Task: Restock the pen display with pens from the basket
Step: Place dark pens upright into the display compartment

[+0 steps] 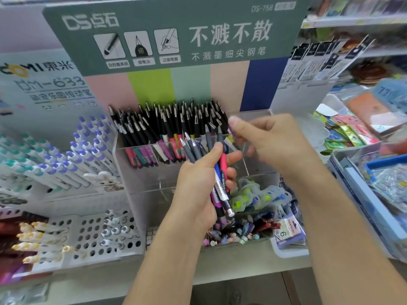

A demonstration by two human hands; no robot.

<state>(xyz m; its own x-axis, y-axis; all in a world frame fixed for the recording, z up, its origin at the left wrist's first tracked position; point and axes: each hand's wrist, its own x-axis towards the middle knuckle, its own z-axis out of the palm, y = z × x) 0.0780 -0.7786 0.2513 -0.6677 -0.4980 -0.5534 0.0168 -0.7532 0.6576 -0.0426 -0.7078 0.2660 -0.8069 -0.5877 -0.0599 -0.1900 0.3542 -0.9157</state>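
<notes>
The clear acrylic pen display [123, 159] stands under a green sign; its back row is packed with black-gripped pens [167, 126], tips up. My left hand [198, 186] grips a bundle of pens [220, 175] with grey grips and blue, pink and purple barrels, held upright in front of the display. My right hand [266, 139] hovers at the right end of the pen row, thumb and fingers pinching what looks like a purple-barrelled pen [230, 128], mostly hidden and blurred.
White and blue click pens [88, 150] fill the rack on the left. A perforated holder [94, 234] stands below it. A bin of mixed pens and erasers [242, 230] lies under my hands. Trays of stickers [374, 177] crowd the right.
</notes>
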